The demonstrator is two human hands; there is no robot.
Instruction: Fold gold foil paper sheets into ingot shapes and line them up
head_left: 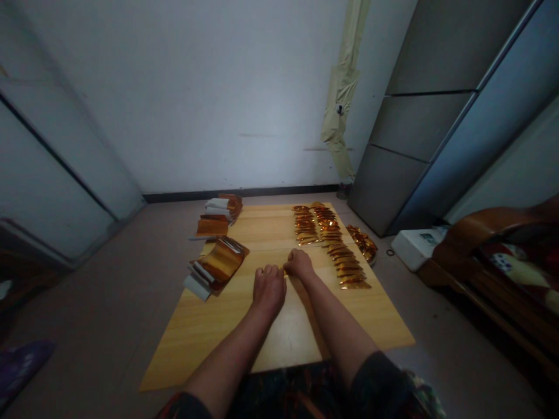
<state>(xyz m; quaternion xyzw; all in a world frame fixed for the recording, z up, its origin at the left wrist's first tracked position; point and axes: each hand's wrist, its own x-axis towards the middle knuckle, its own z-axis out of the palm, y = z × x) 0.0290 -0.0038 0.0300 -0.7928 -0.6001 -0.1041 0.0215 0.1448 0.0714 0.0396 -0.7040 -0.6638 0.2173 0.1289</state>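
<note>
Your left hand [269, 289] and right hand [300, 266] meet mid-frame.
Their curled fingers [271, 271] pinch a gold foil sliver [286, 275]; folded pieces [347, 265] lie centre-right.

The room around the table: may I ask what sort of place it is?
Probably a room in a home: what looks like a tall fridge stands near the wall, and at the right is a wooden seat with a patterned cushion.

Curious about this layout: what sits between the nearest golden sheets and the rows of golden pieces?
The head view shows the left hand and right hand there, above the wooden board.
</note>
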